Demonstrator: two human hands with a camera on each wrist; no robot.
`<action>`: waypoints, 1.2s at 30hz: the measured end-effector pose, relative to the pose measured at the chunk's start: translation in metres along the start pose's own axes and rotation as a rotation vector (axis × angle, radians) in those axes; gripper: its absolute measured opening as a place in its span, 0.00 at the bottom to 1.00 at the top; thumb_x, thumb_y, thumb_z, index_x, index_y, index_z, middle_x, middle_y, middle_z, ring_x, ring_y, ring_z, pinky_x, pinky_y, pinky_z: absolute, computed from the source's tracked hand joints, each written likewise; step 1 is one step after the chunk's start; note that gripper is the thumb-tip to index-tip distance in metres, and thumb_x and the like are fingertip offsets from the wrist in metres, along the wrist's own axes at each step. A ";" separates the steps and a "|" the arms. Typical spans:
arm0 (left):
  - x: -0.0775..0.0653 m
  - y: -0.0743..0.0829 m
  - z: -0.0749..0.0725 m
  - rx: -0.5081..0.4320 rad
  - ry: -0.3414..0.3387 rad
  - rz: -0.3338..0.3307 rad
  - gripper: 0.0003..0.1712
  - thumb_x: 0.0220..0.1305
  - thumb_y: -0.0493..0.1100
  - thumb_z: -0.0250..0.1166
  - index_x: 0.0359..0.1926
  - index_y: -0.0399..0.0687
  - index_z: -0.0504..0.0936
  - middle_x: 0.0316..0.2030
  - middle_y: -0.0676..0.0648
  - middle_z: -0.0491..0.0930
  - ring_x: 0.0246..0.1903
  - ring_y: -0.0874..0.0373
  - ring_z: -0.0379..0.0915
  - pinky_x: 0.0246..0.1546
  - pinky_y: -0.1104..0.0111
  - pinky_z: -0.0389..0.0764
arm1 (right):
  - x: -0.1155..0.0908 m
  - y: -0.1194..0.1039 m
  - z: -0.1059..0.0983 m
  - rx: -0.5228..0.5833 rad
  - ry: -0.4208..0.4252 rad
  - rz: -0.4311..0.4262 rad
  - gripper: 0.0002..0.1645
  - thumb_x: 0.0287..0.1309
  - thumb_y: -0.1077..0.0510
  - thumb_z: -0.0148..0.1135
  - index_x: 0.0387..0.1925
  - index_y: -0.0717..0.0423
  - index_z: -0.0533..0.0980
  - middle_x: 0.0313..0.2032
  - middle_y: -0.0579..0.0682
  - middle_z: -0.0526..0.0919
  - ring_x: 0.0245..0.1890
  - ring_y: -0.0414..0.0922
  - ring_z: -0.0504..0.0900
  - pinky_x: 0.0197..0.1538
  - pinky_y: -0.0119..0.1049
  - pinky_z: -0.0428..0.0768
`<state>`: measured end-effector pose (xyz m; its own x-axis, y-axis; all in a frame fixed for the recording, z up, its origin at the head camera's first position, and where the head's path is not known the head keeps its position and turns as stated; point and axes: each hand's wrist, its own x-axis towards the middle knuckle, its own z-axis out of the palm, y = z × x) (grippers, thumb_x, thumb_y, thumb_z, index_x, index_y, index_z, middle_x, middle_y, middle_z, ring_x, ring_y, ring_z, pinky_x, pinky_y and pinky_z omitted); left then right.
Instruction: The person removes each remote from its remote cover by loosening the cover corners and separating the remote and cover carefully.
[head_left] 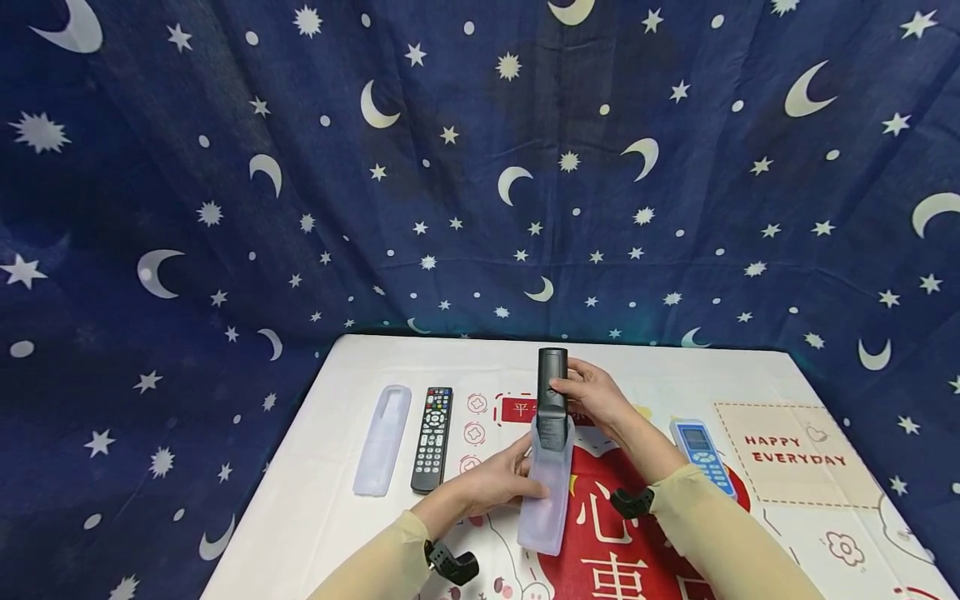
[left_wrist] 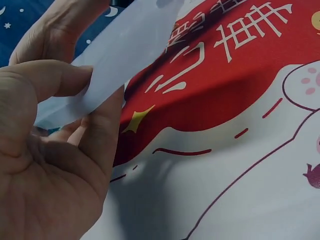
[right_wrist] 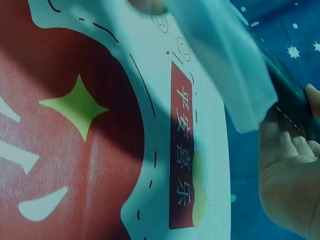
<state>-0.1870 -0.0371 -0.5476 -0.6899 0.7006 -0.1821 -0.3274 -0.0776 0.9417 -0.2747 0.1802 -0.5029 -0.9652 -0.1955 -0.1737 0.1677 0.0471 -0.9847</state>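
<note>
In the head view, my right hand (head_left: pixel 596 396) grips the upper part of a black remote control (head_left: pixel 552 379), which is turned with its plain back towards me. The remote's lower end sits inside the mouth of a translucent silicone sleeve (head_left: pixel 546 517). My left hand (head_left: pixel 495 483) pinches that sleeve along its left side, thumb on top. Up close in the left wrist view, the left thumb (left_wrist: pixel 75 80) presses on the sleeve with fingers beneath it. The right wrist view has the dark remote (right_wrist: pixel 287 90) emerging from the sleeve (right_wrist: pixel 225 55), with the right hand (right_wrist: pixel 290 175) around it.
Left of my hands lie a second translucent sleeve (head_left: pixel 382 442) and a black remote with many buttons (head_left: pixel 432 442). A blue and white remote (head_left: pixel 703 454) lies on the right, partly behind my right forearm. A printed cloth (head_left: pixel 810 454) covers the table, before a starry curtain (head_left: pixel 465 167).
</note>
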 end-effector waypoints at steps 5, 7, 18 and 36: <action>-0.001 0.001 0.000 0.055 0.076 -0.002 0.49 0.66 0.30 0.61 0.81 0.61 0.51 0.57 0.42 0.81 0.46 0.48 0.81 0.42 0.53 0.84 | -0.003 0.000 -0.005 -0.085 -0.009 -0.012 0.38 0.67 0.54 0.67 0.73 0.59 0.64 0.47 0.61 0.85 0.41 0.48 0.87 0.50 0.45 0.85; -0.001 0.001 -0.001 0.076 0.090 -0.006 0.44 0.69 0.33 0.60 0.81 0.58 0.53 0.56 0.42 0.82 0.45 0.48 0.82 0.41 0.53 0.85 | -0.004 -0.002 -0.007 -0.121 -0.014 -0.020 0.37 0.67 0.53 0.66 0.72 0.59 0.65 0.43 0.59 0.86 0.39 0.48 0.87 0.47 0.44 0.85; -0.006 0.002 -0.005 0.161 0.113 -0.019 0.41 0.68 0.33 0.60 0.78 0.54 0.56 0.51 0.42 0.84 0.41 0.49 0.83 0.36 0.55 0.85 | -0.001 -0.020 -0.020 -0.110 0.049 -0.070 0.39 0.70 0.53 0.65 0.72 0.65 0.61 0.46 0.57 0.87 0.37 0.43 0.88 0.50 0.44 0.85; -0.019 0.018 -0.029 0.189 0.269 -0.044 0.43 0.67 0.35 0.62 0.77 0.41 0.51 0.52 0.40 0.82 0.42 0.49 0.82 0.37 0.57 0.85 | -0.008 -0.042 -0.040 -0.101 0.120 -0.224 0.34 0.70 0.55 0.65 0.68 0.70 0.65 0.59 0.66 0.79 0.48 0.41 0.86 0.53 0.37 0.83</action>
<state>-0.1987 -0.0728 -0.5352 -0.8318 0.4862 -0.2678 -0.2521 0.0990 0.9626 -0.2819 0.2191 -0.4601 -0.9939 -0.0948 0.0565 -0.0672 0.1139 -0.9912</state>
